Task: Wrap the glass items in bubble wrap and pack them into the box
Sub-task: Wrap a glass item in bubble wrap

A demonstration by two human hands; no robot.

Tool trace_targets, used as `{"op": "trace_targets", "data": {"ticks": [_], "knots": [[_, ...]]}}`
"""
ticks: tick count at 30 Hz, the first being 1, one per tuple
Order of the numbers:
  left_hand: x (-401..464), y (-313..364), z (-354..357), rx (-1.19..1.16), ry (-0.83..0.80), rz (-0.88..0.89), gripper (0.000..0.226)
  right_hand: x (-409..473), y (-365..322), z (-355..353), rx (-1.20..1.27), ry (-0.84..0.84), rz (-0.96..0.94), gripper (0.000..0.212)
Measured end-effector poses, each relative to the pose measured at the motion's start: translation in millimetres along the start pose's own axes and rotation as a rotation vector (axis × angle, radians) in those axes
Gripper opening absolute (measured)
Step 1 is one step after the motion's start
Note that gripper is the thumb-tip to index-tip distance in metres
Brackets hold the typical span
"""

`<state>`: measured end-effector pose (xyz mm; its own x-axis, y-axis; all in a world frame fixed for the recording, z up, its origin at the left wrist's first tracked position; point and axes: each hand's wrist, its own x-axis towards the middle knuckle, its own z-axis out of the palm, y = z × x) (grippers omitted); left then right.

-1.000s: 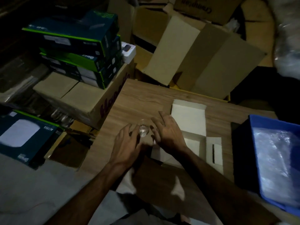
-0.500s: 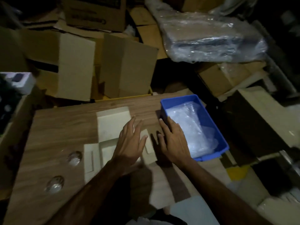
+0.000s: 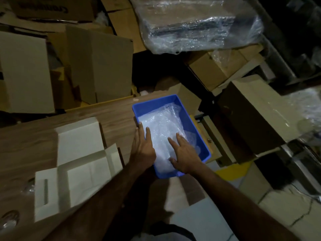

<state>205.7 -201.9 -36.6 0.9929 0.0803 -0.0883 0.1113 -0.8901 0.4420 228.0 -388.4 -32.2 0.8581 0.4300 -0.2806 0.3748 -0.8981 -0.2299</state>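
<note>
We see both hands spread flat: left hand (image 3: 142, 148) at the blue bin's (image 3: 191, 117) rim, right hand (image 3: 184, 152) on the bubble wrap (image 3: 163, 129) inside, long axis 11-to-5 o'clock. White box (image 3: 79, 153) at 9 o'clock on the worktop (image 3: 26, 141).

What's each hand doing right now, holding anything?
Left hand: open, fingers flat at the blue bin's left edge, gripping nothing.
Right hand: open, fingers spread on the bubble wrap in the bin, not yet grasping.

bg: brown cartons (image 3: 97, 66) stacked behind table (image 3: 114, 112) | plastic-wrapped bundle (image 3: 196, 23) top rt | beige carton (image 3: 257, 110) rt
</note>
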Motion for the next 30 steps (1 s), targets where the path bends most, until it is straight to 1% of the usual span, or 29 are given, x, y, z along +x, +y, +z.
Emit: {"op": "trace_targets", "data": {"ticks": [2,4,5,7,10,12,13,16,19,22,24,25,27,30], "knots": [[3.7,-11.8,3.8,0.032,-0.004,0.027,0.064,13.9,4.8,5.6,-0.018,-0.087,-0.003,0.092],[5.9,-23.1,3.4,0.055,0.028,0.028,0.071,25.5,6.9,12.4,-0.066,-0.157,-0.019,0.094],[6.3,-26.9,2.4,0.028,0.031,0.017,0.075,30.4,7.7,16.6,-0.085,-0.166,-0.041,0.093],[5.9,-29.1,1.4,-0.058,0.041,-0.048,0.080,33.6,5.6,23.9,-0.078,-0.164,-0.092,0.080],[1.6,-21.8,-2.8,-0.179,0.064,-0.108,0.076,35.1,-0.2,34.8,-0.055,-0.062,-0.177,0.049],[0.5,-21.8,-1.3,-0.165,0.104,-0.109,0.078,37.0,-0.6,39.9,-0.064,0.028,-0.207,0.030],[0.2,-23.1,1.5,-0.156,0.118,-0.121,0.079,37.1,1.2,40.6,-0.071,0.056,-0.215,0.026],[-4.6,-19.2,7.5,-0.146,0.168,-0.146,0.083,35.6,5.8,40.7,-0.078,0.113,-0.220,0.044],[-12.5,-17.8,11.4,-0.115,0.171,-0.127,0.089,33.9,6.7,28.4,-0.043,0.109,-0.194,0.042],[-14.9,-16.7,7.9,-0.100,0.116,-0.153,0.091,27.5,4.1,14.5,0.015,0.171,-0.174,0.043],[-14.5,-14.6,-4.3,-0.149,0.075,-0.188,0.083,20.6,1.3,6.0,0.055,0.231,-0.169,0.043],[-15.9,-15.7,-11.9,-0.172,0.060,-0.176,0.078,16.9,-1.1,1.7,0.066,0.256,-0.162,0.043],[-24.2,-23.1,-26.6,-0.201,0.055,-0.065,0.074,11.3,-7.2,-9.8,0.099,0.310,-0.153,0.044],[-43.2,-35.9,-49.2,-0.224,-0.021,0.147,0.082,5.1,-18.6,-29.4,0.164,0.435,-0.167,0.044]]}}
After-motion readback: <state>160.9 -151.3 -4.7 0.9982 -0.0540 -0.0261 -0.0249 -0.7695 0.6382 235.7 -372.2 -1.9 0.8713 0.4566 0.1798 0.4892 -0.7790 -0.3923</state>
